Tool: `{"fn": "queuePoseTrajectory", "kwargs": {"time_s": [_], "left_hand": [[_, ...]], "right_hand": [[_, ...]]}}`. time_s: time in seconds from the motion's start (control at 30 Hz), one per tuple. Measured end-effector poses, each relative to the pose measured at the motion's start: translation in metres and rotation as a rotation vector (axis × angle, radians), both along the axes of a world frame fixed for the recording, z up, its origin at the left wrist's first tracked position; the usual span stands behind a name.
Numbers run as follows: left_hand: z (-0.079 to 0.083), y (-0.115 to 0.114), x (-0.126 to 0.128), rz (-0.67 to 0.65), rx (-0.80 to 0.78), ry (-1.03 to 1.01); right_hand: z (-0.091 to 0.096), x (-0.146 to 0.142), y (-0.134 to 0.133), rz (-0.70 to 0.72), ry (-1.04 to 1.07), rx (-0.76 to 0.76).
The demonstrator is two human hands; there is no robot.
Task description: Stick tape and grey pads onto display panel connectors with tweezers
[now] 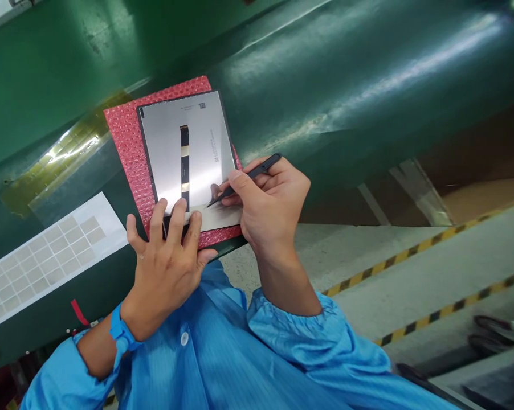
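A silver-backed display panel point(163, 142) with a dark edge lies on a pink bubble-wrap sheet point(124, 136). Down its middle runs a black and gold flex cable point(185, 165). My left hand point(167, 256) rests with fingers spread over the panel's near-left edge, its fingertips by the cable's lower end. In my right hand point(269, 199) is a pair of black tweezers point(244, 181), gripped between thumb and fingers. The tip of the tweezers points down-left, at the panel's near strip; whether it touches the surface I cannot tell.
Left of the panel lies a white sheet point(115, 219) bearing rows of grey rectangular stickers. The green table mat point(368, 68) has clear film and yellowish tape point(77, 142) on it. Beyond the table's near edge is the floor point(346, 250) with yellow-black striped tape point(411, 250).
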State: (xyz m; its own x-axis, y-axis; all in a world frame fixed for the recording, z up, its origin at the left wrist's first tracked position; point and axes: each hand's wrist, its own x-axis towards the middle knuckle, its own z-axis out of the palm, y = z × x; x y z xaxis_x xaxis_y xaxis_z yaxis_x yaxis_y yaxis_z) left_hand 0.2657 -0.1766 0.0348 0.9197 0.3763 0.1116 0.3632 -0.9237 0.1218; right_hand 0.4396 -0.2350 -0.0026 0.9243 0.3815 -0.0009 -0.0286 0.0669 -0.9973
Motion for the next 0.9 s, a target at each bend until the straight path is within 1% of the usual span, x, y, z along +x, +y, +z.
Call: {"fn": "queuePoseTrajectory", "kwargs": {"time_s": [0.13, 0.27, 0.33, 0.4, 0.53, 0.6, 0.63, 0.67, 0.7, 0.77, 0.8, 0.83, 0.9], "left_hand": [[0.006, 0.002, -0.003, 0.041, -0.038, 0.026], [0.015, 0.003, -0.013, 0.135, 0.019, 0.045], [0.017, 0.003, -0.016, 0.151, 0.034, 0.047], [0.015, 0.001, -0.014, 0.141, 0.013, 0.054], [0.009, -0.002, -0.002, 0.054, -0.088, 0.110], [0.010, 0.000, 0.001, 0.017, -0.152, 0.122], [0.011, 0.002, 0.001, 0.027, -0.185, 0.113], [0.013, 0.006, 0.001, 0.071, -0.218, 0.087], [0.016, 0.010, 0.000, 0.152, -0.256, 0.042], [0.021, 0.018, 0.002, 0.388, -0.358, -0.082], [0.024, 0.022, 0.005, 0.499, -0.436, -0.144], [0.027, 0.026, 0.010, 0.577, -0.533, -0.192], [0.033, 0.032, 0.021, 0.655, -0.716, -0.241]], "right_hand": [[0.000, -0.001, -0.001, 0.000, -0.001, -0.003], [-0.001, -0.002, -0.001, -0.017, 0.001, 0.002], [-0.001, -0.002, 0.000, -0.016, 0.015, 0.004], [-0.003, -0.001, 0.001, -0.012, 0.037, 0.010], [-0.004, -0.001, 0.003, -0.022, 0.085, 0.040], [-0.006, -0.002, 0.003, -0.034, 0.111, 0.052], [-0.007, -0.003, 0.004, -0.038, 0.133, 0.056], [-0.008, -0.003, 0.004, -0.039, 0.160, 0.059], [-0.009, -0.003, 0.005, -0.038, 0.185, 0.062], [-0.012, -0.003, 0.008, -0.042, 0.216, 0.074], [-0.013, -0.002, 0.010, -0.047, 0.220, 0.081], [-0.014, -0.002, 0.011, -0.052, 0.220, 0.088], [-0.015, -0.001, 0.012, -0.059, 0.226, 0.095]]}}
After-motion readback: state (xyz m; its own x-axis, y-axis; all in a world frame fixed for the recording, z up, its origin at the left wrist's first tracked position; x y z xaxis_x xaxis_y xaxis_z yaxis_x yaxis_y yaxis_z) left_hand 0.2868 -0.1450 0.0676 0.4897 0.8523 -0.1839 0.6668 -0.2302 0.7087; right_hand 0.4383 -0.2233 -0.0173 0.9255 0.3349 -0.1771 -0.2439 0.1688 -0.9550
